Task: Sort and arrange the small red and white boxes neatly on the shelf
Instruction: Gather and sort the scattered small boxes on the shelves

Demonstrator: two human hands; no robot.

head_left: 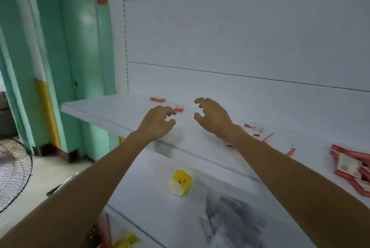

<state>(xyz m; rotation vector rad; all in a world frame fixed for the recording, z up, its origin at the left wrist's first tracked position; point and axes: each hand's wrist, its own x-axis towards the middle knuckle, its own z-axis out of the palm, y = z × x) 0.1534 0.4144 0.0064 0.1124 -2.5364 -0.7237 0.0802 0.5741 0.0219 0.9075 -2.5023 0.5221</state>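
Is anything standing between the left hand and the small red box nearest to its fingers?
Nothing visible does. The left hand reaches right beside the red box on the shelf; whether it touches is unclear.

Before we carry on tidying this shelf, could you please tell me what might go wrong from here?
The small box by the left grip lies loose and could be nudged away rather than picked up. The right forearm passes close by scattered boxes near the front of the shelf and might sweep them off.
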